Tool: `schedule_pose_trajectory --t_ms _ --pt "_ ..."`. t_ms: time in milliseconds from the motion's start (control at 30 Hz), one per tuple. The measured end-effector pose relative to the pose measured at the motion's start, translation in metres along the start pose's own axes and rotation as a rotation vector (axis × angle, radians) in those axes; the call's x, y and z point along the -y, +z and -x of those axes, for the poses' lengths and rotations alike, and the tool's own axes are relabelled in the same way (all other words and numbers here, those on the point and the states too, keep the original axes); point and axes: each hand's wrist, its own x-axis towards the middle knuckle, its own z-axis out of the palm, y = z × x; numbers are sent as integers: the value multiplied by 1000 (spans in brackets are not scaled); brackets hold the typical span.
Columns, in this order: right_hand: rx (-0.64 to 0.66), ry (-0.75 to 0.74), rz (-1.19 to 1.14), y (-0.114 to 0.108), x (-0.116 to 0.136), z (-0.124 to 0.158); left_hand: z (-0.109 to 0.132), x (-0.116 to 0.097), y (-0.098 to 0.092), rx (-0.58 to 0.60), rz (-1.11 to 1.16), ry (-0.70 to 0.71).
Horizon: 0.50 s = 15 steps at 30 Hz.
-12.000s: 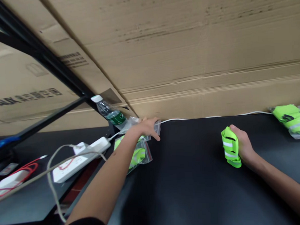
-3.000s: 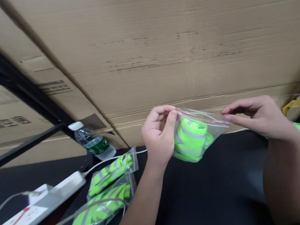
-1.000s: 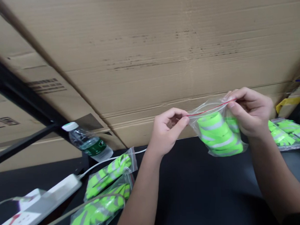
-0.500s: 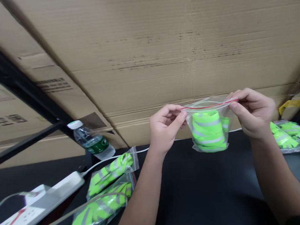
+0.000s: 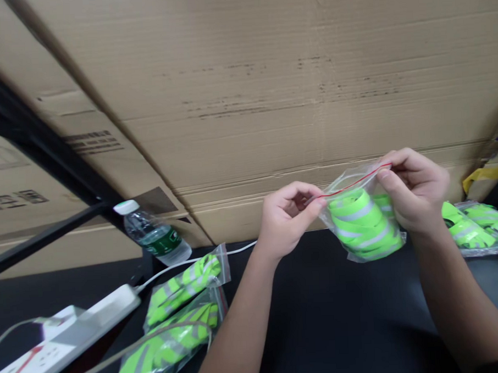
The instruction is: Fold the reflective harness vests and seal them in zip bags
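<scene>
Between my two hands hangs a clear zip bag [image 5: 328, 219] with a red line along its top. Inside it sits a rolled neon-green strap [image 5: 364, 225] with silver-grey reflective stripes. My left hand [image 5: 289, 215] pinches the left end of the bag's top between thumb and fingers. At the opposite upper corner my right hand [image 5: 418, 187] grips the bag, thumb in front. The bag is tilted, its right end higher, and it is held above the black table [image 5: 333, 315]. Whether the zip is closed along its whole length I cannot tell.
Bagged green straps lie at the left [image 5: 179, 288] and right [image 5: 477, 229]. A water bottle [image 5: 156, 234] leans by a black metal frame [image 5: 49, 140]. A white power strip [image 5: 69, 337] with cables lies front left. Large cardboard [image 5: 268, 53] stands behind.
The bag has tilted and its bottom has swung to the right. My left hand has moved right and slightly down, closer to my right hand, which has shifted a little left.
</scene>
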Motion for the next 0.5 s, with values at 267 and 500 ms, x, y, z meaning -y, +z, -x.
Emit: schedule_pose_trajectory --t_ms 267,500 --pt "-6 13 25 -1 0 -1 0 5 5 -4 -69 -25" --pt "-63 -52 41 6 2 2 -1 4 0 37 -24 -30"
